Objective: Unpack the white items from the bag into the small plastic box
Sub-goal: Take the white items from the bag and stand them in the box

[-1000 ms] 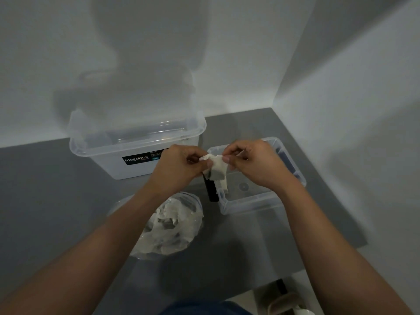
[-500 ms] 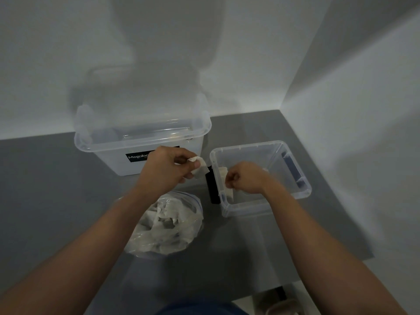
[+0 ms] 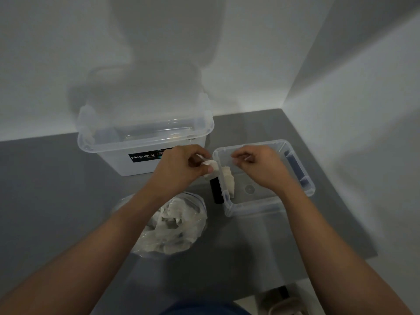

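A clear plastic bag (image 3: 179,226) full of crumpled white items lies on the grey table in front of me. The small clear plastic box (image 3: 268,201) stands open to its right, with one white item (image 3: 228,180) lying against its left wall. My left hand (image 3: 181,169) hovers just left of the box, pinching a small white piece (image 3: 210,165) between thumb and fingers. My right hand (image 3: 259,165) hangs over the box's inside with fingers curled; I see nothing in it.
A large clear lidded box (image 3: 145,142) with a black Megabox label stands behind my left hand. A black object (image 3: 215,189) lies between the bag and the small box. White walls close in behind and to the right; the table edge (image 3: 295,278) runs near my body.
Both hands held one white item over the small box. They pulled apart; one white item now lies in the box, my right hand lifted away, and my left keeps a small piece.
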